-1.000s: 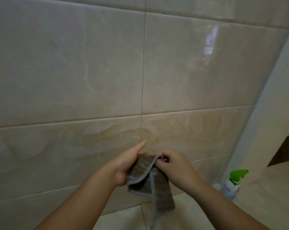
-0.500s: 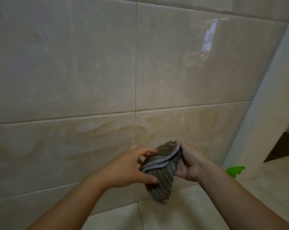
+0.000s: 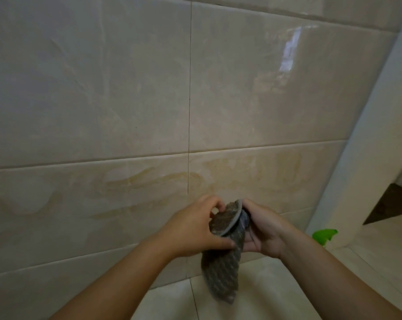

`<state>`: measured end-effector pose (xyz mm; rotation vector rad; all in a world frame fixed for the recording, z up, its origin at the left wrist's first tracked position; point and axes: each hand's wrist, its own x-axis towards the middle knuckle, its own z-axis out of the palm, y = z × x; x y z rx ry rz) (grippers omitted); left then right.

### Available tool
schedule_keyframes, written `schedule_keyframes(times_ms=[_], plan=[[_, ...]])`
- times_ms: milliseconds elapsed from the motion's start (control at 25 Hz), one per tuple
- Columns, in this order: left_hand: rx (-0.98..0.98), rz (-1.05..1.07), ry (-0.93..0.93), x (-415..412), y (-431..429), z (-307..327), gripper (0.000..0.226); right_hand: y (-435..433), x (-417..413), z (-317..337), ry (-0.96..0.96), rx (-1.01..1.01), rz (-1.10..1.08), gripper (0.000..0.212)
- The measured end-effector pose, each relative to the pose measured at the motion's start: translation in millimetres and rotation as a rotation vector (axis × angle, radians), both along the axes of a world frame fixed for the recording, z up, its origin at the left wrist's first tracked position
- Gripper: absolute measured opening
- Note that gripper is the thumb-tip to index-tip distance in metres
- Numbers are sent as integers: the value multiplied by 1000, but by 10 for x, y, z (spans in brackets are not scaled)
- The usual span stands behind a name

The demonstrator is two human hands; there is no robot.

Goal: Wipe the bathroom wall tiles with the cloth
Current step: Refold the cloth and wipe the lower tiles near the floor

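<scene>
Both hands are held low, short of the wall tiles [image 3: 103, 88], with the textured grey cloth [image 3: 223, 269] between them: folded top pinched by the left hand [image 3: 190, 227], far side gripped by the curled right hand [image 3: 262, 229], tail hanging free. Likely being folded into a wiping pad.

Curled left hand [image 3: 193, 229], curled right hand [image 3: 265, 229]

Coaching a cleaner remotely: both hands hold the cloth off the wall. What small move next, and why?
Probably settle the cloth in the right hand and press it to the yellowish streaks on the lower tile: left hand and right hand both hold it, its tail hanging loose.
</scene>
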<state>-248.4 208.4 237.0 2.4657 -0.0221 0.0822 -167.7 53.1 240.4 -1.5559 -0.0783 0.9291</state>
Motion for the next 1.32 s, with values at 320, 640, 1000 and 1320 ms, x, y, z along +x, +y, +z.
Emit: schedule_keyframes(times_ms=[320,640,1000,1320], plan=[[-486,408,-64,132,332,-42,17,-21,-15,-34,20,238,40,35],[-26,382,333,55,262,-20,94,-118,68,94,187,661,-76,48],[-1086,362,134,114,234,-95,30,-222,116,227,123,724,-143,49],[-1719,-45,207,-72,583,-53,52,-430,191,333,96,697,-201,51]])
